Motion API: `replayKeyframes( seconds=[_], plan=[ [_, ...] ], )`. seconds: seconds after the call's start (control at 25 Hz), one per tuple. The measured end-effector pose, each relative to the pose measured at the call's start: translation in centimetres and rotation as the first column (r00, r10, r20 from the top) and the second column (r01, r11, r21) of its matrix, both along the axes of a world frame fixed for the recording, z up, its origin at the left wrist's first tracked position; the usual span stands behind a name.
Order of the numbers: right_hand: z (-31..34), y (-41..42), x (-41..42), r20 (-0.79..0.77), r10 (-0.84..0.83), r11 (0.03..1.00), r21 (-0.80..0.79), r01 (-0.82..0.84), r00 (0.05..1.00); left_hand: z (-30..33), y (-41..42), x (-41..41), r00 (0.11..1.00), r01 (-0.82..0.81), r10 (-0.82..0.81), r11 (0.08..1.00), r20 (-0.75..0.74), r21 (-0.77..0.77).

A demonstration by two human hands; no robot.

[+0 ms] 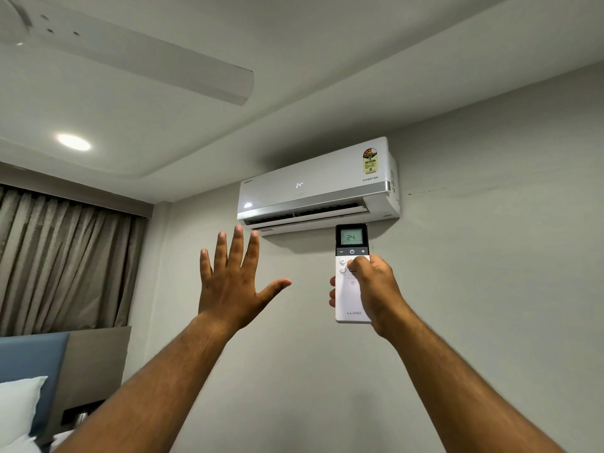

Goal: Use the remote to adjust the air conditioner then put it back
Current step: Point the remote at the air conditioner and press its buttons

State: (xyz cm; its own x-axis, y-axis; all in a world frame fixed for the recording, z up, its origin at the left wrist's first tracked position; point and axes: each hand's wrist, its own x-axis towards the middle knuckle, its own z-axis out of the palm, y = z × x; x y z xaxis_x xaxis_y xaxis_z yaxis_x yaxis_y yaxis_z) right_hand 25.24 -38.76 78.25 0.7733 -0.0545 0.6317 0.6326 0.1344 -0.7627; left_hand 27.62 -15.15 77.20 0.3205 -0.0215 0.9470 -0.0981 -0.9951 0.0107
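Note:
A white air conditioner (313, 188) hangs high on the grey wall, its front display reading 24 and its lower flap open. My right hand (376, 289) grips a white remote (350, 291) with a dark top, held upright just below the unit. The remote's small screen also reads 24, and my thumb rests on a round button under the dark strip. My left hand (233, 282) is raised to the left of the remote with fingers spread, palm toward the unit, holding nothing.
A ceiling fan blade (163, 67) crosses the upper left, with a round ceiling light (74, 142) below it. Brown curtains (65, 256) hang at the left. A blue headboard (29, 371) and a white pillow (18, 407) sit at the lower left.

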Motion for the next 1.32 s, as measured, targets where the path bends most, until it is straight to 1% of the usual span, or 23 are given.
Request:
replayKeyframes(
  seconds=[0.52, 1.32],
  plan=[
    [-0.02, 0.32, -0.48, -0.006, 0.027, 1.0, 0.013, -0.027, 1.0, 0.17, -0.01, -0.56, 1.0, -0.007, 0.007, 1.0, 0.005, 0.011],
    [-0.09, 0.62, -0.64, -0.007, 0.009, 1.0, 0.004, -0.009, 1.0, 0.18, -0.25, -0.98, 1.0, 0.004, -0.004, 1.0, 0.004, 0.002]
  ],
)
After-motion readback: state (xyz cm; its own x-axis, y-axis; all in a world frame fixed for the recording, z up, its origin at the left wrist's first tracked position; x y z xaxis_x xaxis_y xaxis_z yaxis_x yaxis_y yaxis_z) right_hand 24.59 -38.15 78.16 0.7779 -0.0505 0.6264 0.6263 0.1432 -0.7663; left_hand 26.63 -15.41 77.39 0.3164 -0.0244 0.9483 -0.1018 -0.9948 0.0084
